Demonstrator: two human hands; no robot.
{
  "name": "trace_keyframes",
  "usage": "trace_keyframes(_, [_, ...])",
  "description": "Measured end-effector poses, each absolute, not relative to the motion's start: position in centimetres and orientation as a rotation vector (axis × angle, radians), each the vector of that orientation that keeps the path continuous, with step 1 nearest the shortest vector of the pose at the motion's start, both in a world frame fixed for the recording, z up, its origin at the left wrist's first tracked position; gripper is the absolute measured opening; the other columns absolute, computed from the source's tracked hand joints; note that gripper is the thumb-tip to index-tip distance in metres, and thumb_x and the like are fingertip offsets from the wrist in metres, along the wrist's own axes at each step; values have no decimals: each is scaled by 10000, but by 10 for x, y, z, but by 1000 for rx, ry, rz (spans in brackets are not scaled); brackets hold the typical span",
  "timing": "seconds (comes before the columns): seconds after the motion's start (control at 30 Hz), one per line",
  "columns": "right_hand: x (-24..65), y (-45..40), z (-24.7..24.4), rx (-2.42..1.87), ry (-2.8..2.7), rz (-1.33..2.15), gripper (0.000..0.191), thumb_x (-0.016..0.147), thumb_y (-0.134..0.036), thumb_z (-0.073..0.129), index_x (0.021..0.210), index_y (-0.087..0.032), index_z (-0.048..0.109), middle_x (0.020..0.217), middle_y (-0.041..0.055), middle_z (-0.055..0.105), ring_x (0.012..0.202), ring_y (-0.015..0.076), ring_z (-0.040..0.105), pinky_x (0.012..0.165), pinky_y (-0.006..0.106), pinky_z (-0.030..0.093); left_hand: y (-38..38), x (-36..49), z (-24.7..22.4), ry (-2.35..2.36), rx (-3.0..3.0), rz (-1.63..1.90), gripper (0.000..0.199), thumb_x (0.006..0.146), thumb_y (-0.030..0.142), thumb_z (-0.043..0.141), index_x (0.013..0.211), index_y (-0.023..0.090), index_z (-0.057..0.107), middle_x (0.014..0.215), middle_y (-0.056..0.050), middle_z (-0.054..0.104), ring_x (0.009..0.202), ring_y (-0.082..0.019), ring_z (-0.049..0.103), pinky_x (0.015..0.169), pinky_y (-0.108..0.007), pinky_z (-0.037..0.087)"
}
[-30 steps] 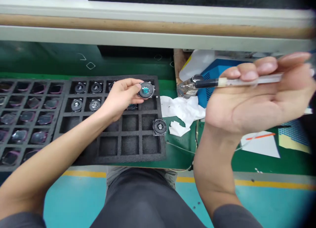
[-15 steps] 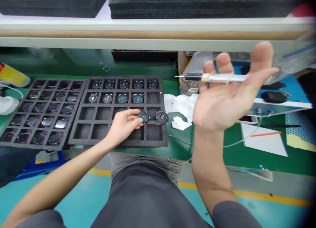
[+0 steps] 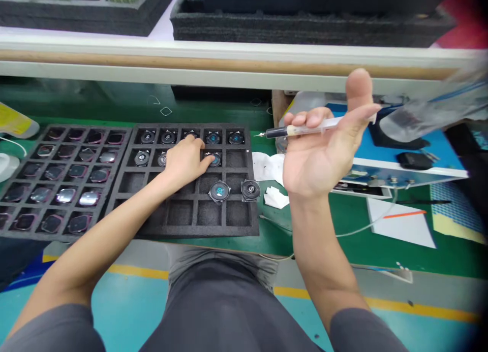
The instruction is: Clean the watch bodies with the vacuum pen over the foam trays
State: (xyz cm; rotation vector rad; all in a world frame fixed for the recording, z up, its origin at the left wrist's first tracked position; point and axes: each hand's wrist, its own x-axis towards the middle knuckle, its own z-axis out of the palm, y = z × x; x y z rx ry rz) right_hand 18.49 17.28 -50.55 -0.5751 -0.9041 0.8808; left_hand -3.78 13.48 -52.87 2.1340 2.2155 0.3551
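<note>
My left hand is over the black foam tray, thumb and fingers apart. Its thumb reaches the edge of a round watch module in the second row, and its fingertips lie by the back-row modules. Two round modules rest across the tray's dividers: one with a teal centre, the other with a black-and-silver face. To the right, my right hand is raised palm up. It holds a syringe with dark contents, the fine needle pointing left over the tray's back right corner.
Left of this tray lies another foam tray of squarish watch parts. Crumpled white tissue and a thin cable sit on the right. A blue box stands behind my right hand. A shelf edge crosses above the bench.
My left hand has let go of the teal-centred module, which now lies across the dividers, and moved back and left to the filled rows. My right hand has shifted left with the syringe.
</note>
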Motion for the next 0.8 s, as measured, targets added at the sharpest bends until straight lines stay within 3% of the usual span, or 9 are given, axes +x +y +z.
trace_keyframes(0.1, [176,177,-497,-491,-841,971,390,995,-622,462,1043,-315,698,663,-52,406,608,122,530,749,326,546,142,-37,-531,2194,2158,267,433,876,471,713,1203,189,723,1200,-128,666,1098,-357,678,833,-434,544])
trace_keyframes(0.27, [169,175,-487,-525,-818,1087,564,918,-766,451,759,-275,680,601,-36,385,562,138,443,687,352,512,137,-39,-536,2181,2112,227,430,901,517,681,1174,195,761,1175,-125,662,1084,-353,680,848,-444,543])
trace_keyframes(0.4, [167,174,-482,-392,-778,1228,603,875,-802,518,672,-253,662,574,-24,416,566,130,448,698,337,504,143,-45,-546,2046,2052,465,345,829,415,780,1082,181,767,1147,-112,679,1115,-320,657,904,-422,526])
trace_keyframes(0.57, [164,179,-484,-342,-832,1232,756,875,-888,351,563,-238,578,521,-34,331,491,123,405,610,317,460,157,-50,-553,1809,1873,892,298,718,211,816,991,180,701,930,-40,732,962,-246,675,928,-408,501])
trace_keyframes(0.67, [163,181,-487,-316,-863,1249,753,878,-881,371,507,-232,472,492,-42,280,451,113,355,544,294,405,164,-45,-545,1563,1609,1141,320,690,200,820,981,157,695,940,-48,735,907,-209,684,910,-376,515])
trace_keyframes(0.8, [165,182,-489,-195,-869,1314,760,846,-878,466,462,-229,370,449,-59,213,407,95,276,478,281,326,158,-30,-533,1248,1248,1181,286,723,259,825,975,146,751,970,-57,760,861,-167,674,858,-309,516])
